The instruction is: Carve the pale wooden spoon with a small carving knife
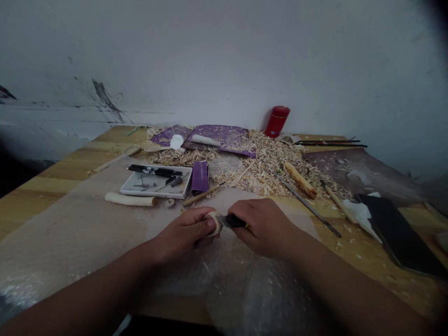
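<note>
In the middle of the head view, my left hand point(191, 228) is closed around a small pale wooden piece point(216, 223), most of it hidden by the fingers and thumb. My right hand point(261, 224) grips a carving knife point(235, 221) by its black handle. Its short metal blade points left and meets the wood's right side. Both hands are over a sheet of clear bubble wrap point(140, 247). Just beyond them lies a tool with a wooden handle point(199, 196), near a purple block of folded sandpaper point(200, 177).
A white tray point(128, 190) of small tools and a curved pale stick point(128, 199) lie left. Behind is a heap of wood shavings point(266, 172) with purple sheets point(224, 135) and a red canister point(277, 121). Rightward are a long file point(311, 205) and a black phone-like slab point(399, 231).
</note>
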Available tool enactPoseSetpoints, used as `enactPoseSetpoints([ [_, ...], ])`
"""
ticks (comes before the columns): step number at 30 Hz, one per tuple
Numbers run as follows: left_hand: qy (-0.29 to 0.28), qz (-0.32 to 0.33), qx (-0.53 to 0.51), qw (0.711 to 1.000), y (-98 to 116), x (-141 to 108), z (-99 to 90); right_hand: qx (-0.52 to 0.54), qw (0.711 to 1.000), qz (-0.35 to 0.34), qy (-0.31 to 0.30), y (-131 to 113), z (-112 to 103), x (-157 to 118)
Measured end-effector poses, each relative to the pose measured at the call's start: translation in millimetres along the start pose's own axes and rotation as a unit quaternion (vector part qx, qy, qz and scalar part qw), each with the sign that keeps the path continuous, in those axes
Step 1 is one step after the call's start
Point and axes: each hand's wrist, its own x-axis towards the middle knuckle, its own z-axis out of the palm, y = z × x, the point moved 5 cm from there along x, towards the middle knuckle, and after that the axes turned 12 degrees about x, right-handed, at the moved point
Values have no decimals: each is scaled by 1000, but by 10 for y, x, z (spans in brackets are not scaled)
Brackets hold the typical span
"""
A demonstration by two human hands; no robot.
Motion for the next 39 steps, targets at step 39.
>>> enactPoseSetpoints([
  [39,108,3,313,944,139,-22,21,-86,990,108,-11,-73,132,128],
])
